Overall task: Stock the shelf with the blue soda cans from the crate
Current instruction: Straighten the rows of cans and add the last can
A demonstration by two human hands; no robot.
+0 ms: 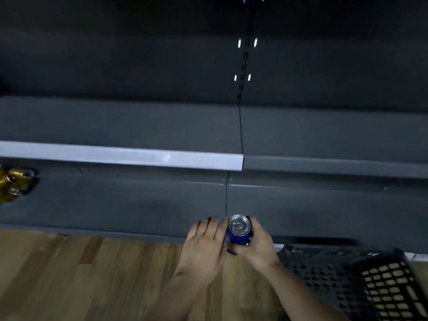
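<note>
A blue soda can [238, 237] with a silver top stands upright at the front edge of the lowest dark grey shelf [139, 205]. My right hand [257, 244] grips it from the right, fingers curled round its side. My left hand [206, 242] lies against the can's left side with its fingers stretched forward over the shelf edge. The black perforated crate [347, 279] sits on the floor at the lower right; its inside is not visible.
Gold cans [14, 184] stand at the far left of the lowest shelf. Above runs another shelf with a pale price strip [120, 155]. A slotted upright [243, 66] divides the bays. Wooden floor [81, 274] lies below.
</note>
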